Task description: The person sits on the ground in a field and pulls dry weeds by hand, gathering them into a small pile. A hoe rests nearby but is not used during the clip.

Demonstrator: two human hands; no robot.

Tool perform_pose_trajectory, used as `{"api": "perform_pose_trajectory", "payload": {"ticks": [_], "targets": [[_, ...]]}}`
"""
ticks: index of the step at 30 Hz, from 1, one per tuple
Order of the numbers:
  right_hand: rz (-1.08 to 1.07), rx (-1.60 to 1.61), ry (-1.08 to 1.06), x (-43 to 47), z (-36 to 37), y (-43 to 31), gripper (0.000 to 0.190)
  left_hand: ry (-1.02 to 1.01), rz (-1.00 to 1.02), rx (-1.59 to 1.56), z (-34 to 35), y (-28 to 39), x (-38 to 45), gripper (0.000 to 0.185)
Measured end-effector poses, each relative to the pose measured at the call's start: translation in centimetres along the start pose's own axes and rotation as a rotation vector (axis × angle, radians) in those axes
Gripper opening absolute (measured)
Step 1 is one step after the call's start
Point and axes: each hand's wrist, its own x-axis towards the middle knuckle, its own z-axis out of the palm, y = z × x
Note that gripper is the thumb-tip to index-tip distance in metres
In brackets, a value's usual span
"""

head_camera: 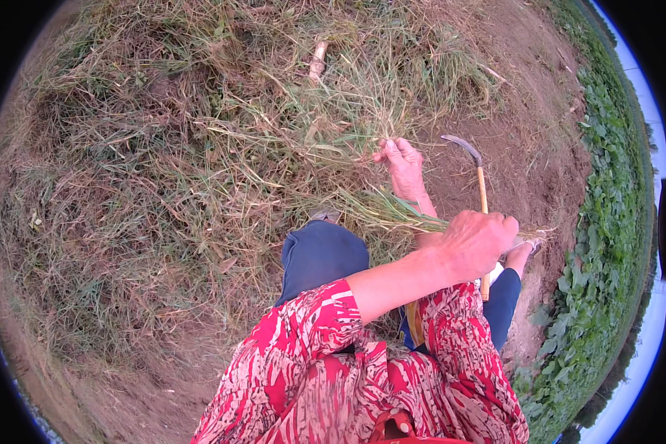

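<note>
My left hand [474,240] is crossed over to the right side, its fingers closed around a bunch of grass stalks [399,213]. The leafy part spreads out to the left, and short ends stick out on the right. Beyond it, my right hand [404,164] pinches thin grass stems [385,125] between thumb and fingers, at the edge of the cut grass. The right forearm passes beneath the left one. A sickle [481,186] with a curved metal blade and a wooden handle lies to the right. Its handle runs behind my left hand; whether they touch is hidden.
A thick layer of cut, partly dry grass [160,183] covers the ground ahead and left. A short piece of wood [318,60] lies on it. Bare soil [527,133] is on the right, bordered by leafy green plants [605,222]. My bent knee [324,252] is close to the grass.
</note>
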Motion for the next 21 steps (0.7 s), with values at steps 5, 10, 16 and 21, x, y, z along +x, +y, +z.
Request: {"api": "perform_pose_trajectory", "payload": {"ticks": [5,10,16,21], "targets": [[-0.039,0.442,0.090,-9.1,-8.8,-0.4,0.012,-0.063,-0.056,0.159,1.5,-0.3,-0.4,0.011],[0.026,0.295,0.372,-19.2,-9.5,-4.2,0.009,0.011,-0.099,-0.111,0.7,-1.3,-0.8,0.020],[0.034,0.210,0.180,-24.3,-10.3,-2.0,0.011,-0.060,-0.466,-0.381,-0.6,-5.8,-4.8,0.023],[0.078,-0.058,0.029,-25.7,-9.1,-0.7,0.019,-0.112,-0.392,-0.206,4.4,-8.8,-12.0,0.022]]}}
